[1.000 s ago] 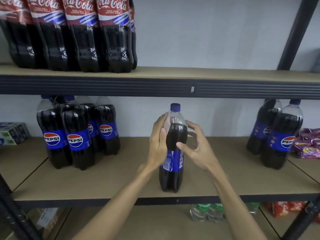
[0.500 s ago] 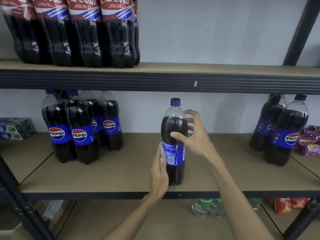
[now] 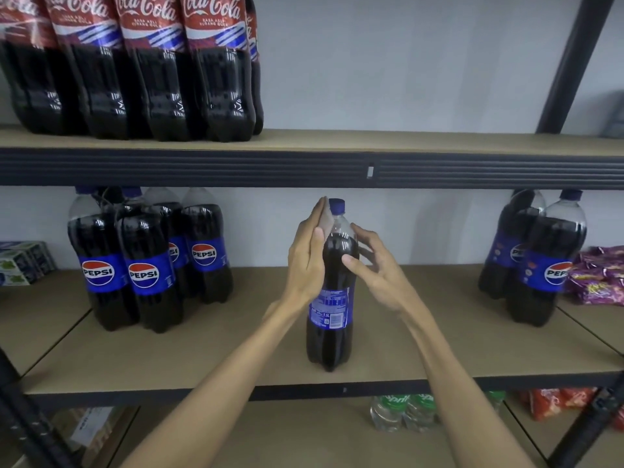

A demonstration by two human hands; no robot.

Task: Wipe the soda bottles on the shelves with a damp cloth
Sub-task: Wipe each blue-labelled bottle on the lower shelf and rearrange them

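The middle shelf [image 3: 202,359] of a dark metal rack carries the bottle [image 3: 331,332], which stands upright near the front edge. The left hand [image 3: 309,261] lies flat, fingers straight, against the bottle's upper left side. The right hand [image 3: 374,265] curls thumb and fingers round the bottle's right shoulder. A Pepsi group [image 3: 145,265] stands well left of the bottle, a Pepsi pair [image 3: 540,265] well right, and Coca-Cola bottles [image 3: 135,79] above and to the left.
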